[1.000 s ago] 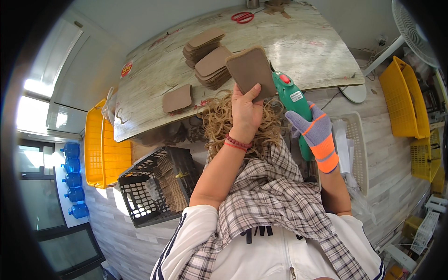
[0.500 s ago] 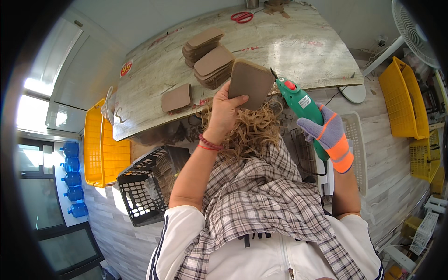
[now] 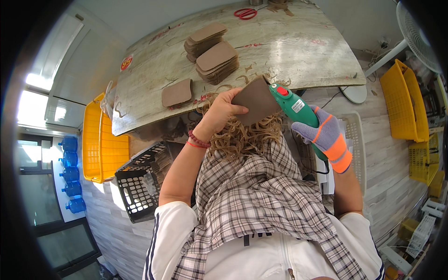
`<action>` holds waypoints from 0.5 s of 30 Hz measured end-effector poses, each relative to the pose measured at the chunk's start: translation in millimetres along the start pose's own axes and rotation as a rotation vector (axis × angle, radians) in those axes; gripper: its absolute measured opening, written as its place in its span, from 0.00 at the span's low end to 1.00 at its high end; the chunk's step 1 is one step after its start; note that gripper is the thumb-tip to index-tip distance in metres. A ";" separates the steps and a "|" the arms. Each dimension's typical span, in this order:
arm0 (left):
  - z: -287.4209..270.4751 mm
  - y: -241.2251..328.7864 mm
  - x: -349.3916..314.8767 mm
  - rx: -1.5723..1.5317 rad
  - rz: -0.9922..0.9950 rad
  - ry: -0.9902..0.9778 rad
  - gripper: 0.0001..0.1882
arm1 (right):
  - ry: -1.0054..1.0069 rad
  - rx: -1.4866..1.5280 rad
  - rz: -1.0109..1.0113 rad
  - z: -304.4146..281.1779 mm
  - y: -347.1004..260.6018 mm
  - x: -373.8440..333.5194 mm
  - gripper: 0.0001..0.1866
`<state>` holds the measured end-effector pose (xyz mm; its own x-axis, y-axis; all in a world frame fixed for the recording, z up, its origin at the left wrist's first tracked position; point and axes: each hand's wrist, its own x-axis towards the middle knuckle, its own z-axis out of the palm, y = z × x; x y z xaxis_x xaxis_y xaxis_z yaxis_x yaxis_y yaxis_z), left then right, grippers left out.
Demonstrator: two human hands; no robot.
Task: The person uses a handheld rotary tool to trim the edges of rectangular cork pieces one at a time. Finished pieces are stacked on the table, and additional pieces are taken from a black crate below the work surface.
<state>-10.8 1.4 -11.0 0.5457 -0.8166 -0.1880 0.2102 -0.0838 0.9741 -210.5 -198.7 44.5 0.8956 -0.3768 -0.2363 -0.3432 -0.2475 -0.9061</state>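
Observation:
A flat brown pad with rounded corners (image 3: 255, 102) is pinched at its left end by my bare left hand (image 3: 221, 111), thumb on top. My right hand (image 3: 322, 131), in a purple and orange glove, is wrapped round green electric scissors (image 3: 298, 106) with a red switch. Their head meets the pad's upper right corner; the blade tips are hidden there. Curly brown trimmings (image 3: 245, 136) lie heaped below the pad on my lap. Just beyond it stand two stacks of similar pads, a nearer stack (image 3: 217, 59) and a farther stack (image 3: 205, 36). A low brown pad pile (image 3: 177, 93) lies left of my hand.
The worn table (image 3: 151, 63) spans the far side, with red-handled scissors (image 3: 245, 14) at its back. A black crate (image 3: 135, 191) and yellow basket (image 3: 95, 144) stand left. At right are a pale basket (image 3: 357, 154), yellow crates (image 3: 401, 102) and a fan (image 3: 413, 32).
The pad has tilted and shifted slightly right and down in my left hand. The electric scissors have moved left, and their head now meets the pad's edge, with trimmings beside it.

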 end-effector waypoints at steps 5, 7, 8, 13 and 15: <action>-2.6 9.3 -2.0 0.084 0.013 0.011 0.18 | -0.056 0.099 0.073 -1.2 -0.8 6.2 0.22; -7.8 16.0 -3.3 0.188 0.063 0.088 0.15 | -0.090 0.095 0.066 -4.6 0.8 5.7 0.21; -10.9 18.4 -3.6 0.241 0.087 0.125 0.13 | -0.106 0.094 0.064 -5.3 1.2 5.6 0.20; -25.6 19.0 -4.4 0.159 0.167 0.285 0.12 | -0.149 0.139 0.121 -3.8 1.2 7.2 0.25; -28.0 18.0 -3.9 0.000 0.170 0.297 0.12 | -0.170 0.140 0.118 -3.5 4.1 8.4 0.24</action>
<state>13.6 19.1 3.8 0.7856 -0.6166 -0.0520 0.0964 0.0390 0.9946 -205.4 -206.0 40.1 0.8903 -0.2376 -0.3884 -0.4163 -0.0798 -0.9057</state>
